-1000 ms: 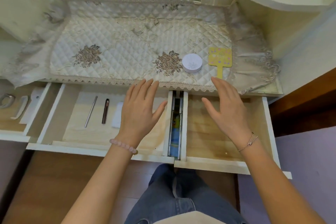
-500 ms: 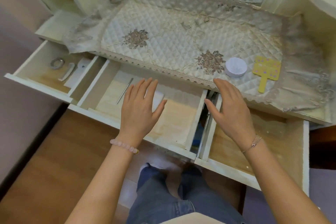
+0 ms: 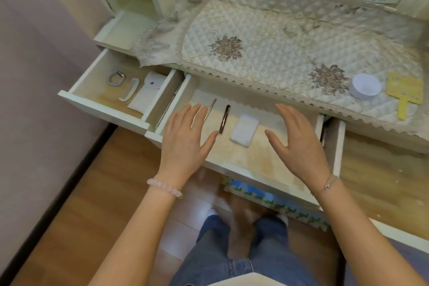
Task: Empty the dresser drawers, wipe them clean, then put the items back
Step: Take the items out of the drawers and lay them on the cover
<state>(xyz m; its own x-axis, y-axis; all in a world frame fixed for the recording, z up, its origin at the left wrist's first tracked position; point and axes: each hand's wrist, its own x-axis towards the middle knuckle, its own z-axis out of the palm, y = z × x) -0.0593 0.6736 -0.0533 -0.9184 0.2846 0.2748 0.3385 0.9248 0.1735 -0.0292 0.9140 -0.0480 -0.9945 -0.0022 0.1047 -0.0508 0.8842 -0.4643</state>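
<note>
Three dresser drawers stand pulled out. My left hand [image 3: 185, 137] and my right hand [image 3: 297, 144] hover flat, fingers straight, over the middle drawer [image 3: 255, 160], holding nothing. Between them lie a silver stick [image 3: 210, 109], a dark pen [image 3: 224, 119] and a white folded cloth [image 3: 245, 130]. The left drawer [image 3: 92, 100] holds a grey ring [image 3: 115, 78], a white curved piece [image 3: 130, 93] and a white pouch [image 3: 148, 93]. The right drawer [image 3: 380, 188] shows only bare wood.
On the quilted dresser cloth [image 3: 267, 53] sit a round white jar [image 3: 366, 86] and a yellow hand mirror [image 3: 405, 93]. A mirror stands at the back. Below the drawers are a wooden floor, a coloured foam mat [image 3: 274, 199] and my knees in jeans.
The view has swung left, bringing the left drawer fully into sight. Both hands moved left from over the middle and right drawers to over the middle drawer.
</note>
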